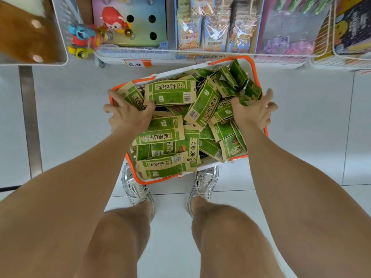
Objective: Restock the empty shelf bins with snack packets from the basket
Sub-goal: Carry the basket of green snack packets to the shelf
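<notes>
Dozens of green-and-kraft snack packets fill a white basket with an orange rim, heaped to the top and a few leaning past its far right corner. The basket sits askew on the white tiled floor, its near end just in front of a pair of silver sneakers and its far end close under the front edge of a wire shelf. Bare floor lies open to the left and right of it. The left hand is at the far left corner, thumb and curled fingers pinching packets against the rim. The right hand lies over the right rim with its fingers spread wide and its thumb on the packets. Whether it bears any weight cannot be told. On the shelf stand a toy box with a red figure and cellophane hanging packs, their print too blurred to read. A price tag reads 6.9. Toy cars hang at the shelf's left end. A white bin at far left is cut off by the frame and holds a blurred brown shape. A metal strip runs along the floor at left.
</notes>
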